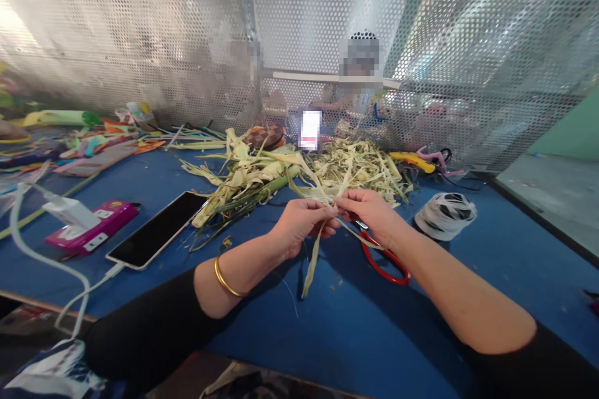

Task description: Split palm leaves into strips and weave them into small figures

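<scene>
The left hand [309, 223] and the right hand [367, 211] meet close together, and both pinch the pale husk strips [312, 265] between thumb and fingers. Each thumb presses toward its own index finger, so the grip is narrow and closed. The fingers cover the place where the strips come together; whether there is a knot I cannot tell. From this grip, two longer ends rise away from the person, one narrow end hangs down toward the near side, and another goes out to the right under the right hand.

Just below the right hand lie the scissors with red handles [384, 267], their blades partly hidden by this hand. Farther right of the grip stands a roll of white string [445, 217] with dark stripes. Beyond the grip, a little to the left, there is a heap of husk leaves [253, 184], and straight beyond it a looser heap of shredded husk [362, 165]. A yellow-handled tool [412, 162] lies past this second heap, on its right.

Left of the grip is a phone [156, 230] with dark screen and a white cable plugged in, and farther left a magenta power strip [96, 229] with a white charger. All these rest on the blue table [281, 336]. Behind everything, a perforated metal screen [187, 43] stands across.
</scene>
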### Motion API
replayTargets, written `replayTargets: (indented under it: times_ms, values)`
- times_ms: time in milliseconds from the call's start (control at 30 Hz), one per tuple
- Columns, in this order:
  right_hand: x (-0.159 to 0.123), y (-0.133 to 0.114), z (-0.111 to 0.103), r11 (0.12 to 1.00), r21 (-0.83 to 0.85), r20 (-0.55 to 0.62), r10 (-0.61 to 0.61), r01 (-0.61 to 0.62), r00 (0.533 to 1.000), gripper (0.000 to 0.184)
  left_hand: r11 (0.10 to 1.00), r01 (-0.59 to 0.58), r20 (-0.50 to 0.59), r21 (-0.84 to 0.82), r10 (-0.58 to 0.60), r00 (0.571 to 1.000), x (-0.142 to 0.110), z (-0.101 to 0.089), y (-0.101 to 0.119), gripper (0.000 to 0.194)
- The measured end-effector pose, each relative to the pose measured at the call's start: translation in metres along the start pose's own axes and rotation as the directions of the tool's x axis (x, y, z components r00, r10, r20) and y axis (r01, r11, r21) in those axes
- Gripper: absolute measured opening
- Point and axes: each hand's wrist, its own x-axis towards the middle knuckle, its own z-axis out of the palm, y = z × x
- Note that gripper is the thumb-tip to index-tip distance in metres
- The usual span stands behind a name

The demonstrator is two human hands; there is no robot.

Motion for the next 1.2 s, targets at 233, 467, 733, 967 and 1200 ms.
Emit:
replayTargets:
  times_ms: [233, 467, 733, 967, 1200]
  values:
    - [0.0, 0.004, 0.009, 0.992, -0.035, -0.154, -0.124, 0.12, 0.98, 0.033, 1.0, 0.017, -0.013, 0.003, -0.017, 1.0, 0.002, 0.0, 0.001, 0.01]
    - [-0.007, -0.009, -0.002, 0.788, -0.593, -0.247, -0.375, 0.167, 0.894, 0.039, 1.0, 0.006, -0.012, 0.024, -0.006, 1.0, -0.001, 0.002, 0.001, 0.009]
    - [-0.016, -0.013, 0.01, 0.416, -0.732, 0.182, -0.644, 0.54, 0.743, 0.015, 0.993, -0.036, 0.037, 0.116, 0.032, 0.999, -0.006, 0.008, -0.002, 0.016]
    - [-0.02, -0.013, 0.015, 0.369, -0.675, 0.163, -0.77, 0.639, 0.617, 0.011, 0.998, -0.041, 0.053, 0.053, 0.038, 0.998, -0.005, 0.006, -0.003, 0.012]
    - [-0.025, -0.034, -0.01, 0.551, -0.698, -0.166, -0.746, 0.458, 0.645, 0.018, 0.982, -0.04, 0.018, -0.184, 0.044, 0.999, 0.0, -0.005, 0.008, 0.012]
